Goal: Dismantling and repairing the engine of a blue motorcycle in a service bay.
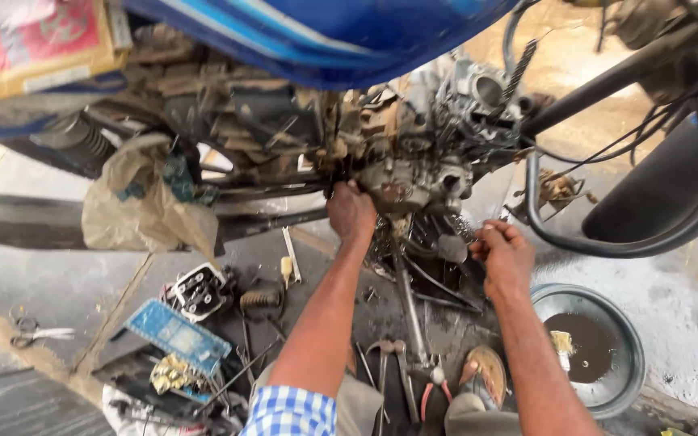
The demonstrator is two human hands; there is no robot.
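Engine of a motorbike sits at the top middle of the view, under the blue tank, grimy and partly stripped, with an open round port at its upper right. Left hand is closed against the engine's lower left side, knuckles up; whatever it grips there is hidden by the fingers. Right hand hangs just right of and below the engine, fingers pinched together on something too small to tell. Between the hands a thin metal rod runs down from the engine toward the floor.

Pan, round and grey, lies on the floor just right of the right forearm. It holds a shallow pool of dark oil in its middle, and a small yellowish brush lies in it at the oil's left edge. Near the pan's left rim a foot in a sandal rests on the ground.

Pliers with red handles lie beside the sandal, with other dark tools next to them. Further left a cylinder head sits on the floor, a blue flat box in front of it with gold-coloured bits at its lower edge. Scissors lie far left. A crumpled tan bag hangs from the frame at left. A black tyre shows at right.
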